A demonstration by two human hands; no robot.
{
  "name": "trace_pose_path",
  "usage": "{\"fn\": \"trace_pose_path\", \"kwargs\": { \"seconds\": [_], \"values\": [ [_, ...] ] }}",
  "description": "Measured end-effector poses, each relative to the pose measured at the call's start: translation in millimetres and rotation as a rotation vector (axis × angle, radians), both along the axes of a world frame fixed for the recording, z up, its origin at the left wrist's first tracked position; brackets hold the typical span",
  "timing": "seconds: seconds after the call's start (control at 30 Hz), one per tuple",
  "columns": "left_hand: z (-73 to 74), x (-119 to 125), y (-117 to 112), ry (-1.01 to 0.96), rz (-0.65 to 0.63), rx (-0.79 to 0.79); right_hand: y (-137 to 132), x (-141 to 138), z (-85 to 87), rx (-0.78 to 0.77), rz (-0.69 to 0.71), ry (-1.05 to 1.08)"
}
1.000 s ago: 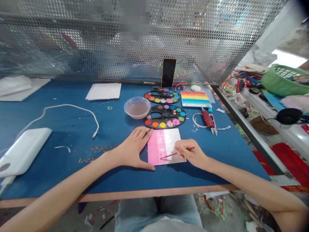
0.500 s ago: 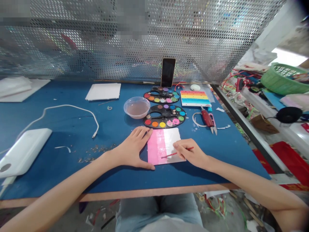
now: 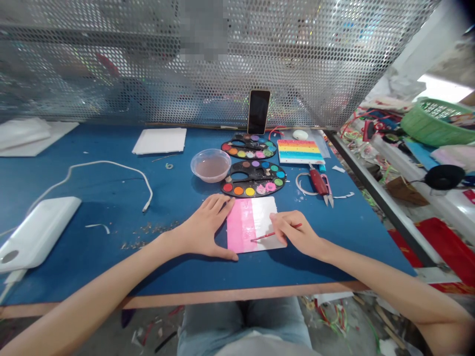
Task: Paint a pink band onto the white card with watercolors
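A white square board, painted pink over its left half, lies on the blue table in front of me. My left hand rests flat and spread on the table against the board's left edge. My right hand pinches a thin red paintbrush; its tip touches the board near the edge of the pink area. Just behind the board sits a black paint palette with round colour pans.
A clear bowl of murky water, a second palette, a rainbow-striped board, an upright phone and red snips lie beyond. A white power bank with cable sits left. Perforated metal screen behind; cluttered shelf right.
The brush tip and my right hand have shifted slightly to the right across the board. My left hand has stayed in place.
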State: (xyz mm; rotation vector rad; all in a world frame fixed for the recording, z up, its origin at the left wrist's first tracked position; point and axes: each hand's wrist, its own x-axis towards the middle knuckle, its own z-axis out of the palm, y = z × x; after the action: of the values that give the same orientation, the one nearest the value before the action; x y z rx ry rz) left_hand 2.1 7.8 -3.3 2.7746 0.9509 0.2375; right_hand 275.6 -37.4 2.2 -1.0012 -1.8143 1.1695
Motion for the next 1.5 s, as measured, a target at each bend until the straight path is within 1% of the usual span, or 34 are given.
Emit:
{"fn": "trace_pose_path", "kwargs": {
  "seconds": [0.17,0.3,0.43,0.6,0.73,0.83,0.93,1.0,1.2,1.37,1.5],
  "values": [
    [0.3,-0.3,0.1,-0.007,0.003,-0.01,0.2,1.5,-1.1,0.012,-0.038,0.017],
    [1.3,0.3,0.2,0.005,0.002,-0.005,-0.2,2.1,-0.3,-0.035,0.034,0.004],
    [1.4,0.6,0.1,0.015,0.003,-0.003,-0.5,1.8,0.4,-0.036,-0.003,0.02],
    [-0.4,0.0,0.0,0.005,-0.002,0.01,-0.6,1.7,-1.2,-0.049,0.084,0.019],
    [-0.4,0.0,-0.2,0.03,-0.002,0.027,-0.6,2.3,-1.5,-0.057,0.041,0.048],
    [-0.1,0.2,-0.3,0.044,-0.004,0.036,-0.8,2.4,-1.0,-0.064,0.071,0.04],
    [-0.2,0.2,-0.3,0.056,-0.001,0.039,-1.1,2.5,-1.5,-0.066,0.058,0.029],
    [-0.3,0.2,-0.1,0.056,-0.004,0.042,-1.1,2.9,-2.2,-0.061,0.048,0.044],
    [-0.1,0.0,0.4,0.029,-0.007,0.036,-0.7,3.6,-3.1,-0.055,0.086,0.039],
    [-0.4,-0.4,0.5,0.027,-0.008,0.026,-0.6,3.6,-1.9,0.019,0.151,0.025],
    [-0.5,-0.3,0.3,0.031,-0.002,0.019,-0.6,4.3,-1.5,0.013,0.094,0.04]
  ]
}}
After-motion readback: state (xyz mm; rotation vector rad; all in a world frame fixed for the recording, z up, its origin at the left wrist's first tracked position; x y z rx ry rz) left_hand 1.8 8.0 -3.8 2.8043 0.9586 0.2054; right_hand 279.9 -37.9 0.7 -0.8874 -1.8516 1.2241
